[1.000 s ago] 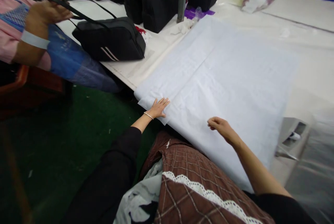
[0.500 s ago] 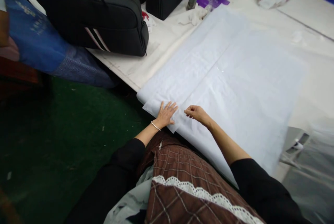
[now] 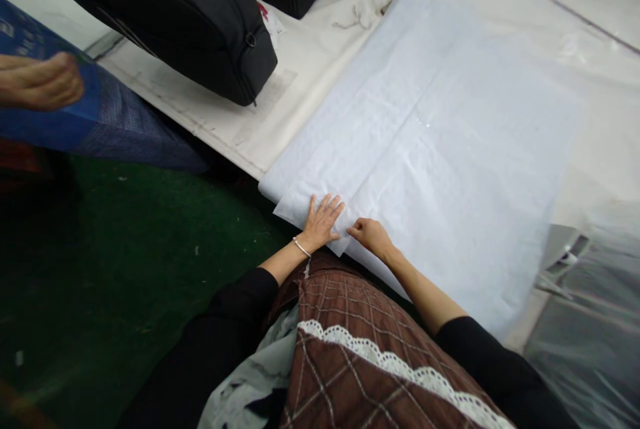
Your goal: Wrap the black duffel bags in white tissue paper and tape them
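A white desk point(image 3: 320, 82) is covered across its near side by a large bluish-white sheet point(image 3: 450, 175), which is laid flat and let over the edge, presumably so that the spread is supported while its near margin is kept within reach. At the sheet's left a black bag point(image 3: 190, 22) is seen, set near but apart, so that the sheet is left uncovered by it. A co-worker's hand point(image 3: 45, 82) is seen farther left, held away from the sheet. At the near edge the person's own hands are placed just beside each other: the left hand point(image 3: 321, 222) is pressed palm down with fingers spread — apparently so that slipping is prevented — while the right hand point(image 3: 371, 237) is held with fingers curled in at the margin; whether any film is pinched there cannot be told. Under the left palm a thin flap point(image 3: 295, 207) is pinned, its pointed corners projected past the edge; whether it is joined to the sheet cannot be made out. The sheet itself is thin-looking and cloudy, marked by one straight lengthwise line, by fine wrinkles and — smallest of all — by a few bright glints.
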A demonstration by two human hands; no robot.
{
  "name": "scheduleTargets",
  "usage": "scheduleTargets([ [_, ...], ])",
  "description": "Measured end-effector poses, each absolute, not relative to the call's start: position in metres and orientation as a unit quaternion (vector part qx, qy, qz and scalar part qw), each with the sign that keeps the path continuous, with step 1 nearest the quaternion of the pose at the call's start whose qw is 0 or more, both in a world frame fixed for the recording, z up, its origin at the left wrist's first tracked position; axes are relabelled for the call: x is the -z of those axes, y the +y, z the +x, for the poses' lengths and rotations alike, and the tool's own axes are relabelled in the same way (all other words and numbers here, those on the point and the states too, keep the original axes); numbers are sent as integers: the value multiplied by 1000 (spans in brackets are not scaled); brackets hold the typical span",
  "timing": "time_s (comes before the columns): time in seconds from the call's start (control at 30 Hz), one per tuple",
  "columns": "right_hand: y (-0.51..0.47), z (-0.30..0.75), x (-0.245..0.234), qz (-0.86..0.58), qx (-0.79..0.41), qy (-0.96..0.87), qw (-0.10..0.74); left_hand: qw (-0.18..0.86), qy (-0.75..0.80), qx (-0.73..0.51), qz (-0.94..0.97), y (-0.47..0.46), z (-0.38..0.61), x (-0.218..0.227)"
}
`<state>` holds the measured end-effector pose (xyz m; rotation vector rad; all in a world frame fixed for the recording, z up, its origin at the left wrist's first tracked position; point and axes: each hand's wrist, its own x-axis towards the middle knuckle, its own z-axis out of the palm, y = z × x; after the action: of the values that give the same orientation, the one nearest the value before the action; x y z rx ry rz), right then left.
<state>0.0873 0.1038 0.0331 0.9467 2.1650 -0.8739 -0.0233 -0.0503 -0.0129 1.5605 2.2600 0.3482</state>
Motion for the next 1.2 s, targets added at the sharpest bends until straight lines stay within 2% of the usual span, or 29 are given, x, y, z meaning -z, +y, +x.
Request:
scheduleTargets([
  [0.2,105,83,-17,361,249,841,318,190,797,-108,563,-52,-27,15],
  [0.47,116,114,-37,399,211,854,259,175,788,-101,582,-54,-32,17],
  [0.5,117,118,-43,409,214,856,233,173,786,-100,585,-54,-32,17],
  [0.57,117,121,-54,410,219,877,121,169,782,-94,593,-53,-32,16],
  [0.63,111,116,-59,364,212,907,-26,163,780,-88,598,-53,-33,16],
  [0.7,99,109,-53,287,187,934,-105,157,779,-81,601,-53,-33,17],
  [0.8,73,106,-20,200,143,967,-72,150,778,-72,606,-56,-36,21],
  [0.97,49,123,46,186,113,976,-4,118,744,-55,655,-67,-44,32],
  [1.07,53,124,55,179,112,977,-6,103,738,-36,666,-67,-51,36],
  [1.2,67,116,41,218,96,970,-54,80,749,-33,657,-58,-64,37],
])
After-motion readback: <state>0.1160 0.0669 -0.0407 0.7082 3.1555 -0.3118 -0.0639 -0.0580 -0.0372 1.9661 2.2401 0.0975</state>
